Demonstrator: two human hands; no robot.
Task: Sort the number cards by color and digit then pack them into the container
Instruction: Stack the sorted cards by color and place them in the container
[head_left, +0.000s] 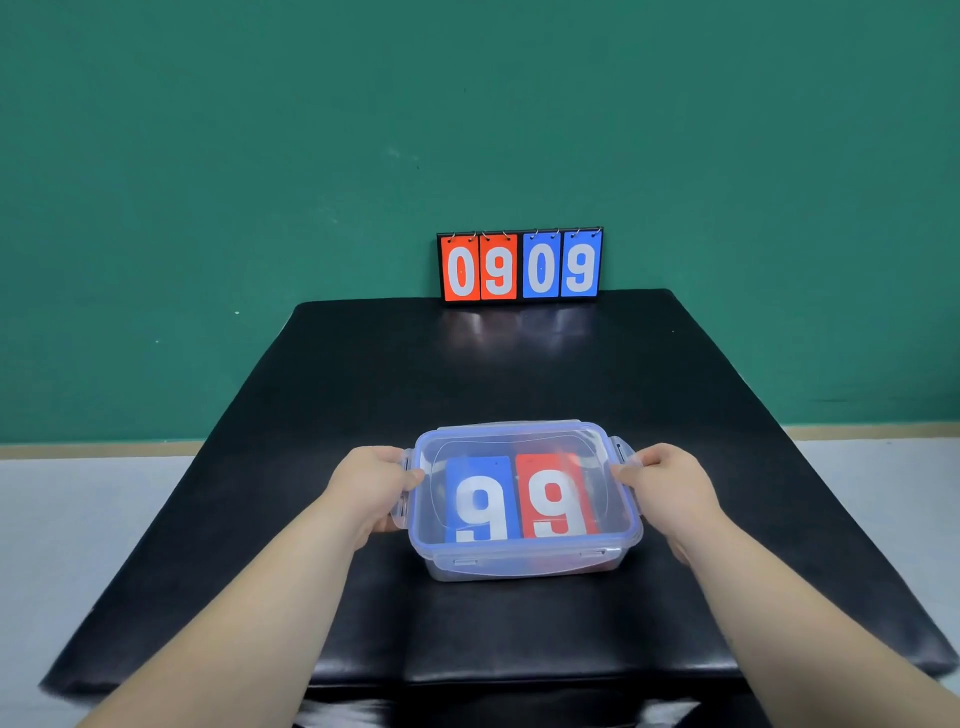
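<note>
A clear plastic container (524, 564) with a blue-rimmed lid (519, 441) on it sits in the middle of the black table. Through the lid I see a blue card (480, 501) with a white 9 on the left and a red card (556, 496) with a white 9 on the right, lying side by side. My left hand (371, 486) grips the container's left end at its latch, thumb on the lid. My right hand (667, 486) grips the right end at the other latch.
A small flip scoreboard (519, 266) stands at the table's far edge against the green wall, showing red 0 9 and blue 0 9. The black table (519, 364) ends close in front of me, with grey floor on both sides.
</note>
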